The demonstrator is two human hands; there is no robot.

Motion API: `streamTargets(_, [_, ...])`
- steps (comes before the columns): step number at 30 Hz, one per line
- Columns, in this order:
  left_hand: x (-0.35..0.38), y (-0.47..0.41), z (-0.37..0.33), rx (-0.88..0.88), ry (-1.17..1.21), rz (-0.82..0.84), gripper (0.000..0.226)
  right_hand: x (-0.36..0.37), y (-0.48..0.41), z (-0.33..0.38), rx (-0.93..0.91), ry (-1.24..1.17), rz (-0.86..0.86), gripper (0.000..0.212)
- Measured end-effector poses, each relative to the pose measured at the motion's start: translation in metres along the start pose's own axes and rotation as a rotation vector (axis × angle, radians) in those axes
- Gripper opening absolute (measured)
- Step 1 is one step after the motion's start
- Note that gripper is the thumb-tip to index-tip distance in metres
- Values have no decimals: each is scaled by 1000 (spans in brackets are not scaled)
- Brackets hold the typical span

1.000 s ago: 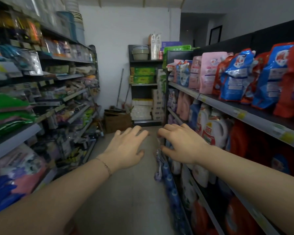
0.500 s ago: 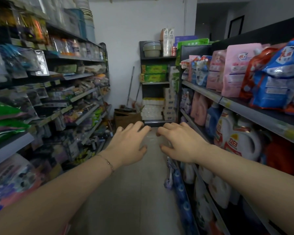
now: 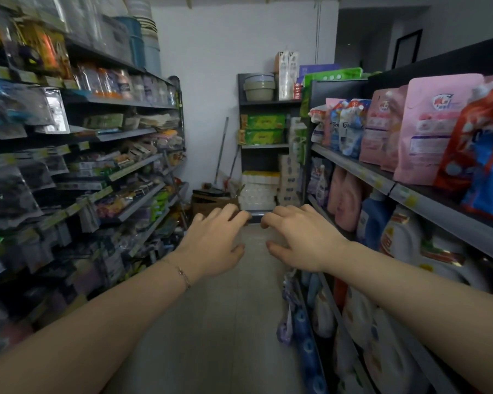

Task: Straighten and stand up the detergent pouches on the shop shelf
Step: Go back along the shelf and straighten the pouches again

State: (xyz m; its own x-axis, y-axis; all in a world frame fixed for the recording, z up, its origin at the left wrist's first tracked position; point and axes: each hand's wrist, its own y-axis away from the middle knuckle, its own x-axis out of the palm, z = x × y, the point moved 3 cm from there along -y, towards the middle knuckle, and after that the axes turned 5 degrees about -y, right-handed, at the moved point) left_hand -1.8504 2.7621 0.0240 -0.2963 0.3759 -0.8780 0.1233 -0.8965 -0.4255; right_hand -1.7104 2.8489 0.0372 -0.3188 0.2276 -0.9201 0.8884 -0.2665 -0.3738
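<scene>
Detergent pouches line the upper right shelf [image 3: 382, 182]: a large pink pouch [image 3: 430, 129], a smaller pink pouch [image 3: 380, 132], blue-and-white pouches [image 3: 349, 126] farther back, and a red-and-blue pouch [image 3: 484, 149] leaning at the right edge. My left hand [image 3: 214, 245] and my right hand [image 3: 302, 240] are stretched out side by side over the aisle floor, fingers loosely bent, holding nothing. Both hands are left of and below the pouch shelf, touching none of the pouches.
Detergent bottles [image 3: 399, 237] fill the shelf under the pouches. A crowded rack of small packets [image 3: 103, 172] lines the left side. At the aisle's end stand a dark shelf unit [image 3: 264, 146], a cardboard box [image 3: 211, 203] and a broom [image 3: 221, 152].
The view has swung right and moved forward, bringing the pink pouches closer. Both hands stay out in front, empty, with the same pose.
</scene>
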Motion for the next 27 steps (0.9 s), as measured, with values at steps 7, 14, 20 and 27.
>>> streamTargets(7, [23,-34,19,-10,1,-4,54,20,-44,-27,-9,-20,-4,39])
streamTargets(14, [50,-72,49,-9,-27,-6,54,51,-94,-46,-8,-37,15,40])
streamTargets(20, [85,-115,85,-17,-31,-17,53,75,-147,-68,-19,-27,-18,39])
streamTargets(27, [124,-181,142,10,-9,-58,53,108,-229,-99,-9,-3,-27,37])
